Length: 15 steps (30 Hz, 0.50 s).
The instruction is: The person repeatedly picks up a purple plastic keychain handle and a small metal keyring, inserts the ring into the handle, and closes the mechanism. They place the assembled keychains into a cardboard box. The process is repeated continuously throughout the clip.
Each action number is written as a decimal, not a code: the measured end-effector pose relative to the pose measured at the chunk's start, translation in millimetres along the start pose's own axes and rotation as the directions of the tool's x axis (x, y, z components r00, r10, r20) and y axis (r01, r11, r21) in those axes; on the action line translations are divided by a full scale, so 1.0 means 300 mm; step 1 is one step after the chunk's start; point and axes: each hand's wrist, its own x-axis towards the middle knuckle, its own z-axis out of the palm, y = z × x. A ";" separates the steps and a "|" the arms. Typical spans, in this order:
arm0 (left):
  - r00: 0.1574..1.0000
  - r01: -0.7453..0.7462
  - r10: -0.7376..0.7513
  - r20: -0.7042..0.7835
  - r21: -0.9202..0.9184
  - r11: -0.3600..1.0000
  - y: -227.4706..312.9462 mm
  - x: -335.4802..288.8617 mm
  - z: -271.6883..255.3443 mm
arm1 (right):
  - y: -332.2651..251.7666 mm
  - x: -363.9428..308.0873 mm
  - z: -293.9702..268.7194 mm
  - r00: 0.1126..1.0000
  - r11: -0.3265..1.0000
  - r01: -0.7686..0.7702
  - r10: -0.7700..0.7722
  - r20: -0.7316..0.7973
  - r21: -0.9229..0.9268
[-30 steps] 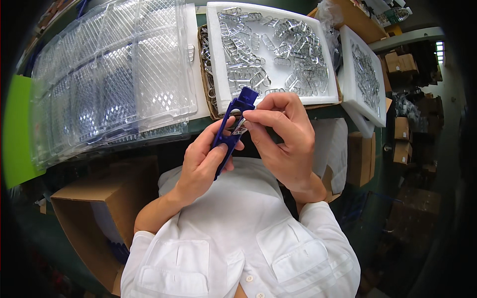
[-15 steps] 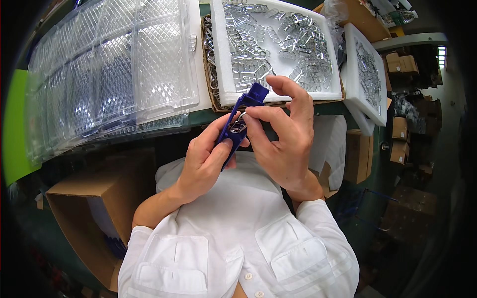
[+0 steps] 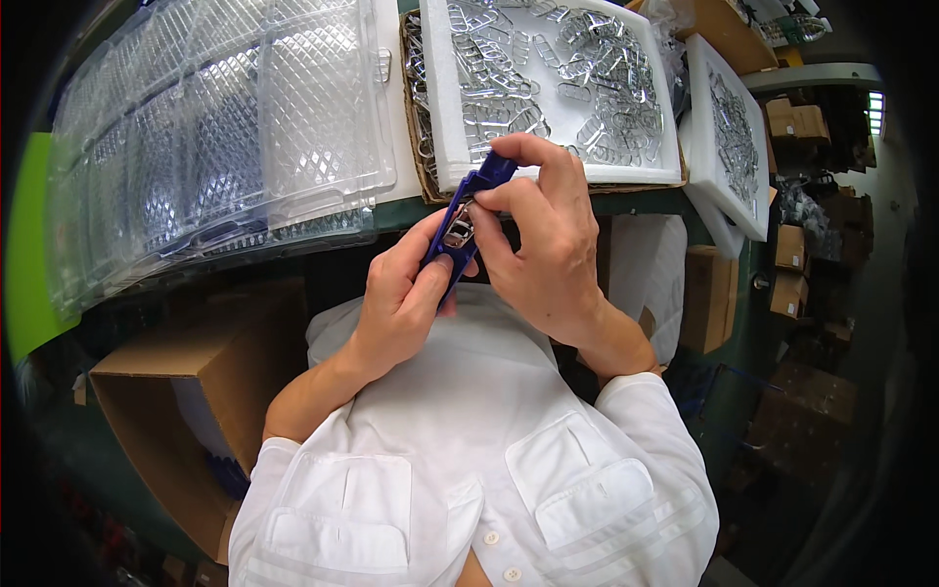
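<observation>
My left hand is closed around the lower half of a long, narrow dark-blue plastic part, which tilts up and to the right in front of my chest. In a recess along its middle sits a shiny bent-wire metal clip. The thumb and a finger of my right hand pinch at the clip's upper end, partly hiding it. Another right fingertip touches the top end of the blue part. Just beyond the hands, a white foam tray holds many similar loose metal clips.
Clear textured plastic trays lie stacked at the left of the bench. A second foam tray with metal pieces leans at the right. Below left is an open cardboard box with blue parts inside. More cartons stand at the right.
My right hand has shifted slightly up and left, its raised finger now touching the blue part's top end. The metal clip appears to lie flatter in the recess.
</observation>
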 end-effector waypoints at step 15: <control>0.999 0.025 -0.023 -0.046 0.042 0.999 0.019 0.027 0.026 | -0.008 -0.071 0.061 0.924 0.831 -0.356 0.381 0.031 0.427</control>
